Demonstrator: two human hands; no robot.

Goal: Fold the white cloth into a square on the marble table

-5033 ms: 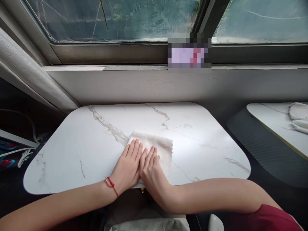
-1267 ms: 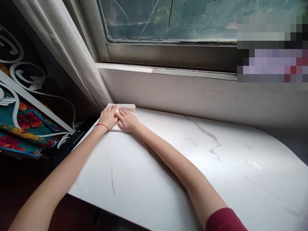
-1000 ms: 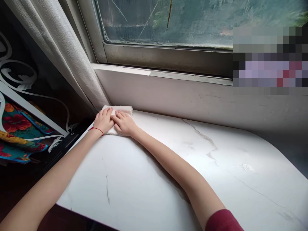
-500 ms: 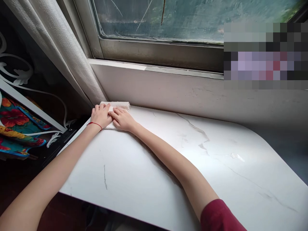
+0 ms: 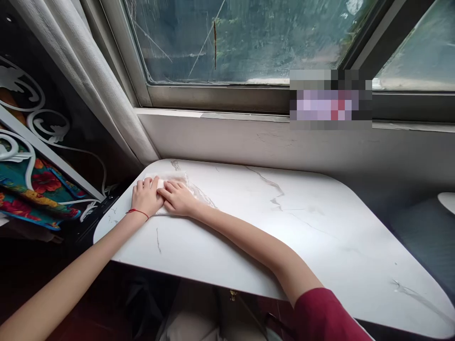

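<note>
My left hand (image 5: 146, 197) and right hand (image 5: 178, 198), together, palms down on a flat white cloth (image 5: 175, 176), far left on a round-cornered white marble-patterned desk (image 5: 337, 237)

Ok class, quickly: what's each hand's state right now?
Left hand: open, palm down on the white cloth.
Right hand: open, palm down on the same cloth.

At twelve o'clock, daylight came through a smeared, scratched glass window (image 5: 249, 38) set in a dull grey metal frame (image 5: 220, 98), above a pale, faintly scuffed wall (image 5: 213, 137). A thick off-white fabric curtain (image 5: 81, 71) hung at ten o'clock, near white scrolled metalwork (image 5: 53, 155) at nine. At eight, the dark reddish floor (image 5: 88, 315) lay in shadow.
</note>
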